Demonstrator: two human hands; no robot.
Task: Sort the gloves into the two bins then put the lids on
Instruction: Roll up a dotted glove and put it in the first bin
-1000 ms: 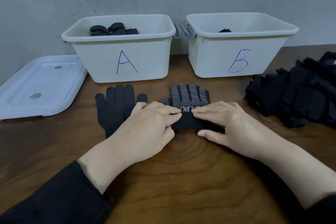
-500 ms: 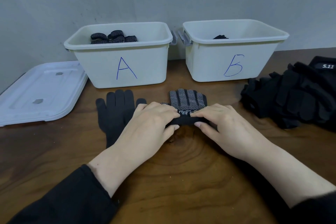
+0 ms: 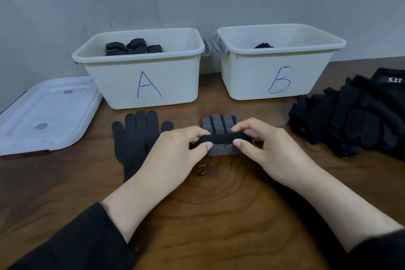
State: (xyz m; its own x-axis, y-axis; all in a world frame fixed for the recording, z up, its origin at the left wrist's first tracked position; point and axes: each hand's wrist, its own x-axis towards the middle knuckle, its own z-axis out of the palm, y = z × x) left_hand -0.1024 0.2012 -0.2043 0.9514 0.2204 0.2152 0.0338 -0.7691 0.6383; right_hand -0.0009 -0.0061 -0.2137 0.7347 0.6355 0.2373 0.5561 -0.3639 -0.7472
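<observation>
A black glove with white dots (image 3: pixel 221 126) lies on the wooden table in front of the two bins. My left hand (image 3: pixel 175 155) and my right hand (image 3: pixel 269 149) each pinch its cuff end, which is rolled over toward the fingers. To its left a plain black glove (image 3: pixel 137 136) lies flat, partly under my left wrist. White bin A (image 3: pixel 144 81) holds several rolled dotted gloves (image 3: pixel 131 47). White bin B (image 3: pixel 276 72) shows one black glove (image 3: pixel 264 45) inside.
A pile of black gloves (image 3: pixel 355 116), one tagged 5.11, sits at the right edge of the table. Stacked translucent white lids (image 3: pixel 46 112) lie at the left, beside bin A. A grey wall stands right behind the bins.
Both hands have lifted the dotted glove's cuff and rolled it forward over the palm; earlier they pressed it flat. The view has tilted so the bins sit lower in frame.
</observation>
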